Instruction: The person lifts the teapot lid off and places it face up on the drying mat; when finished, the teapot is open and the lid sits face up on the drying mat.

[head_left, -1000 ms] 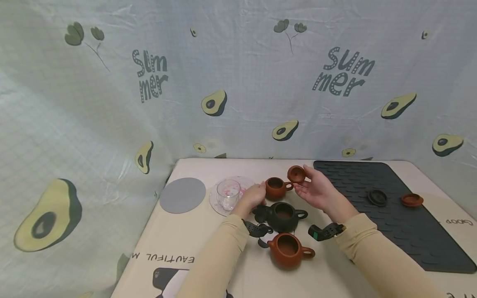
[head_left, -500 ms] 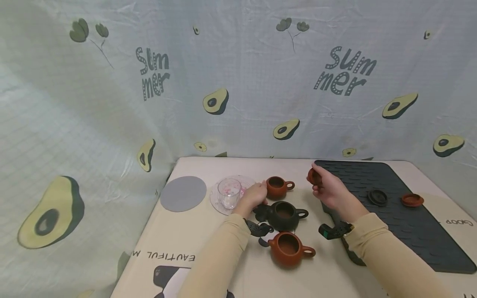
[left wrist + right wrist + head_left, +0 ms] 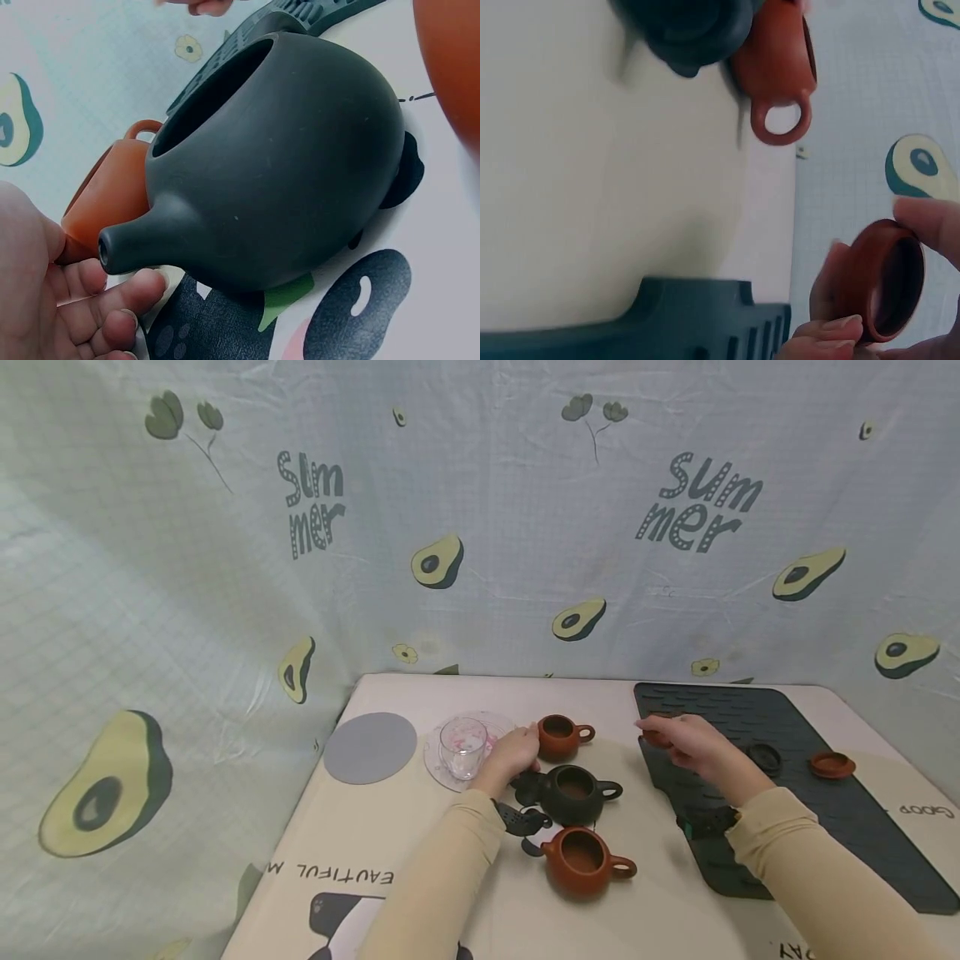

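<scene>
My left hand pinches the spout of the farthest reddish-brown teapot, which stands lidless on the table. My right hand holds a reddish-brown teapot lid between thumb and fingers, above the left edge of the dark mat; the lid's hollow underside shows in the right wrist view. Just nearer than the gripped teapot stands a black teapot, its top uncovered. A second reddish-brown teapot, also lidless, is closest to me. All three handles point right.
On the dark ribbed mat lie a black lid and another reddish-brown lid. A clear glass cup stands on a patterned round coaster to the left, beside a grey disc.
My right hand has carried the lid rightward from beside the far teapot's handle to over the mat, turning it on the way. My left hand stays at the spout.
</scene>
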Demonstrator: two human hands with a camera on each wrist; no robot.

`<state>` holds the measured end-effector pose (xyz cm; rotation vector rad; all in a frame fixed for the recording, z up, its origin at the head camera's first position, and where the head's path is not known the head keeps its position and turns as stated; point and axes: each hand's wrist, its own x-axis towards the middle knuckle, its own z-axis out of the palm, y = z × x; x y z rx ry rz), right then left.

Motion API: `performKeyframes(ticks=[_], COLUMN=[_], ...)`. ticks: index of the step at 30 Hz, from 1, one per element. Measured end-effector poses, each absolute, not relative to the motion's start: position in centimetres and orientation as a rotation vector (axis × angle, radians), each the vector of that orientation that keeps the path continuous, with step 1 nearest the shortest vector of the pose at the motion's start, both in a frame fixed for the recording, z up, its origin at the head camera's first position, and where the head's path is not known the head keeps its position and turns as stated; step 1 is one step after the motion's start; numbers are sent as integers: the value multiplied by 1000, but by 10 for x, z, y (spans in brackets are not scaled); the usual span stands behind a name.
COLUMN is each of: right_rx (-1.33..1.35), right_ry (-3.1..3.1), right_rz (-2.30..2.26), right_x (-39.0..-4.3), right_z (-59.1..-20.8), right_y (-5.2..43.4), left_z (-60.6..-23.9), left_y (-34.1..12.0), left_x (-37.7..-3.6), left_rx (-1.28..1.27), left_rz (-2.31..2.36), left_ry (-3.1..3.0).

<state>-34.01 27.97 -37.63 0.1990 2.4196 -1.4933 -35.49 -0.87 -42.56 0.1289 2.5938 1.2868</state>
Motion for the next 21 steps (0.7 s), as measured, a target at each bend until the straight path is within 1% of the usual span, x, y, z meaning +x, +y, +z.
performKeyframes(ticks=[14,21], right_rx=[180,175], right_ry=[2894,2911], right_rz=[-821,-692], right_x=[-331,-333], right_z=[-383,-381], right_y=[304,309], left_z=[-424,-427], left_y=[-7,-9], left_x=[-357,-359], left_rx=[149,137], left_rz=[1274,1301], left_ry=[2613,2586])
